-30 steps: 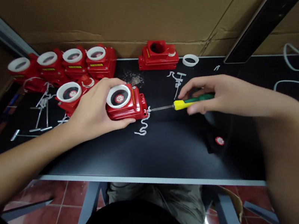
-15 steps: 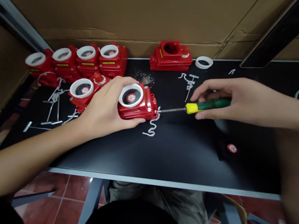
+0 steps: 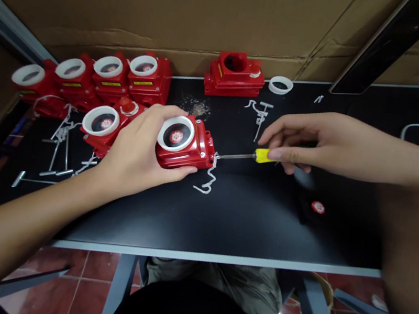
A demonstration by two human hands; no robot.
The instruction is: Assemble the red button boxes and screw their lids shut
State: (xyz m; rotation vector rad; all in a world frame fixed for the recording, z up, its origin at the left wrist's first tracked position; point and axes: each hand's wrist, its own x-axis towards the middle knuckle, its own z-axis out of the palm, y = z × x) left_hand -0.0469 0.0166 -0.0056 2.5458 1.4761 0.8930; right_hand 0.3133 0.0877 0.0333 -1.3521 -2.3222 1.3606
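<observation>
My left hand (image 3: 140,154) grips a red alarm box (image 3: 188,156) with a white ring around a dark round window, and keeps it on the black table. From my right hand (image 3: 299,139), closed around the handle of a screwdriver (image 3: 237,155), the shaft points left. Its tip meets the right end of the box, where a white cord (image 3: 209,181) hangs down onto the table. Most of the handle is hidden by my fingers; its yellow collar shows. Close beside my left hand stands another red alarm box (image 3: 102,142) with a white ring and a red knob.
Several red boxes (image 3: 149,86) line the back left. A red box (image 3: 234,76) with an open round hole and a loose white ring (image 3: 281,85) sit at the back. Small metal hammers (image 3: 62,147) lie left; another hammer (image 3: 261,115) lies behind the screwdriver. A red-and-white round label (image 3: 318,207) is at right.
My right hand's fingers have shifted along the screwdriver handle and now cover its green part. My left hand still holds the box; the whole view has shifted slightly.
</observation>
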